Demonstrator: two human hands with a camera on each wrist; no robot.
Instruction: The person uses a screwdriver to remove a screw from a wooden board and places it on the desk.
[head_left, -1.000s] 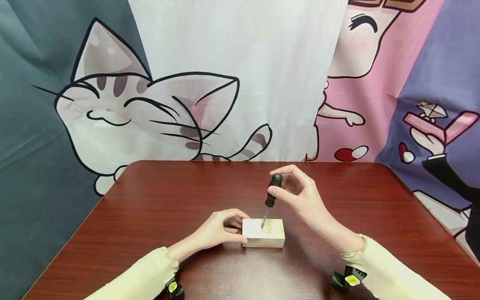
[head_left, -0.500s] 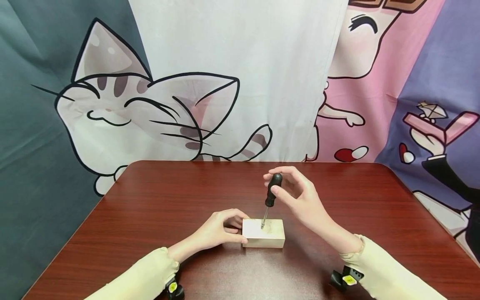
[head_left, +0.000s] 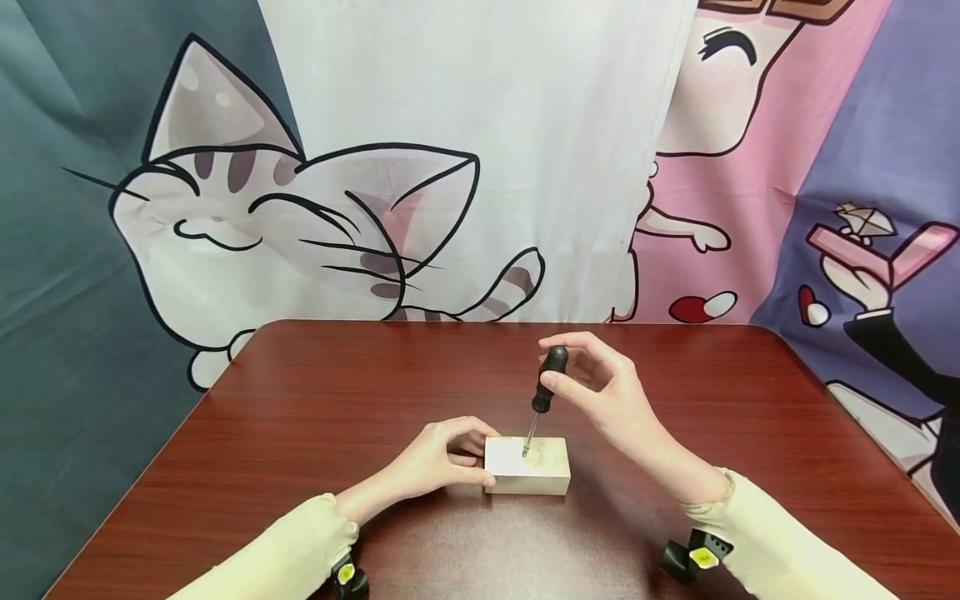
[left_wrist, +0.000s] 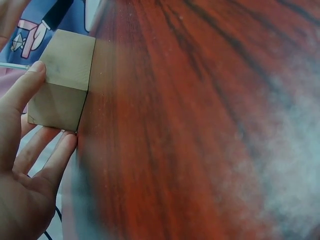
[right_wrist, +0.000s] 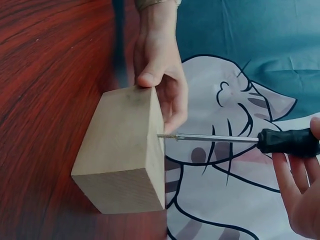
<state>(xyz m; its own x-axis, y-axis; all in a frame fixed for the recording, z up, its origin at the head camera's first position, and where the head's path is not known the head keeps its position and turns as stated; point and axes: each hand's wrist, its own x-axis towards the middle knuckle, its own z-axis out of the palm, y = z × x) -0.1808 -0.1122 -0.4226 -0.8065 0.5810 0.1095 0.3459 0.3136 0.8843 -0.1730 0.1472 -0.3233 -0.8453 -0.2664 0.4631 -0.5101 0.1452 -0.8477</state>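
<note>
A pale wooden block [head_left: 527, 485] lies on the table. My left hand [head_left: 431, 460] holds its left end, the thumb at the near side and fingers at the far side. Out of the block's top stands a small brass-coloured screw [right_wrist: 166, 136], its lower part hidden in the wood. The tip of a black-handled screwdriver [head_left: 551, 367] meets the screw head, the steel shaft leaning slightly right in the head view. My right hand [head_left: 600, 390] pinches the screwdriver's handle between thumb and fingers; some fingers are partly hidden behind it.
The dark red-brown wooden table [head_left: 337, 375] extends around the block on all sides. Behind it hangs a cloth backdrop [head_left: 480, 83] with cartoon figures. Black cameras are strapped to both wrists.
The right fingers have shifted slightly on the screwdriver handle, the thumb easing right and the fingertips moving left, then back. The left hand and block keep their places.
</note>
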